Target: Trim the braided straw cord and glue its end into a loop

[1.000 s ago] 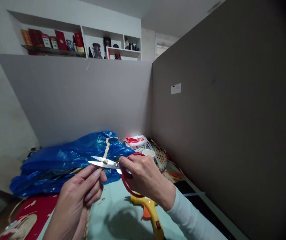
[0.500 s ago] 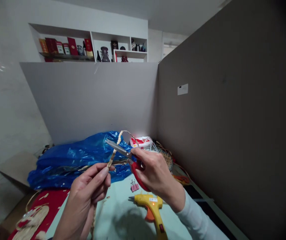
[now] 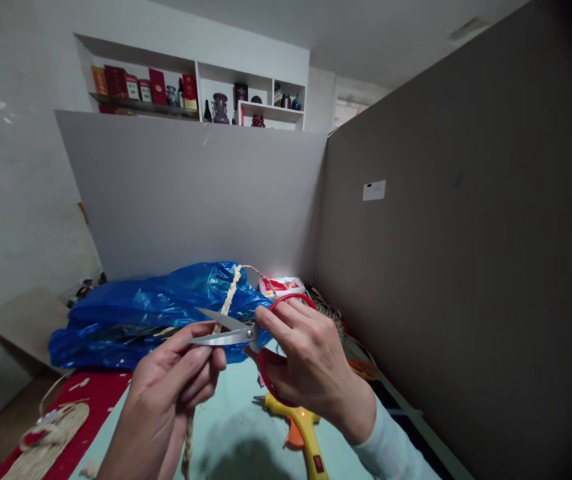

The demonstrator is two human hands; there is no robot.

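Observation:
Between thumb and fingers, my left hand (image 3: 179,377) pinches a pale braided cord (image 3: 231,291). The cord stands up above the fingertips and ends in a thin strand curving right; a lower length hangs beneath the hand. My right hand (image 3: 311,360) grips red-handled scissors (image 3: 231,332) by the loops. Their blades are spread apart and point left, one on each side of the cord just above my left fingertips. Below my right hand, a yellow glue gun (image 3: 302,427) lies on the pale green table surface (image 3: 246,413), its small light glowing orange.
A blue plastic bag (image 3: 161,300) lies along the back, beside a red and white packet (image 3: 282,287). At lower left, braided cord pieces (image 3: 59,437) rest on red cloth (image 3: 96,380). Grey panels (image 3: 206,193) rise behind and to the right.
The scissors have opened wide and moved down the cord, close to my left fingertips. My right hand has turned and lowered slightly. The view has shifted a little.

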